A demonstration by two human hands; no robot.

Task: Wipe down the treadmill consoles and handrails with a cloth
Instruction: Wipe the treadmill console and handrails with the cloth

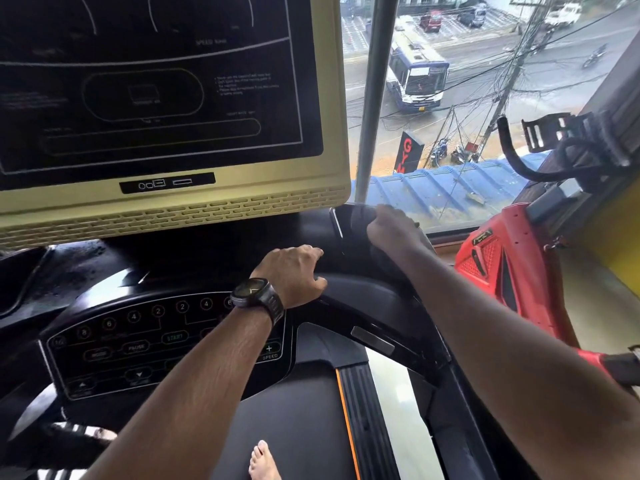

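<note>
Cloth not plainly in view, maybe dark wad under right hand (pixel 391 230) at console corner (pixel 349 220); grip there, cannot tell. Left hand (pixel 294 273) curled round front handrail (pixel 363 296). Keypad (pixel 138 344), screen (pixel 156 81) look unwiped — most work likely left.

A tall window (pixel 460 216) filled the right side, split by a grey upright post (pixel 372 98), and flat daylight came through it. Below lay a wet street (pixel 561 77) with a white and blue bus (pixel 415 74), parked cars (pixel 431 20) beyond it, and a leaning utility pole (pixel 509 74) strung with tangled wires. A black sign (pixel 408 152) with red letters stood above a blue corrugated roof (pixel 450 188). Inside, a red exercise machine (pixel 502 265) stood beside a yellow wall (pixel 616 230).
</note>
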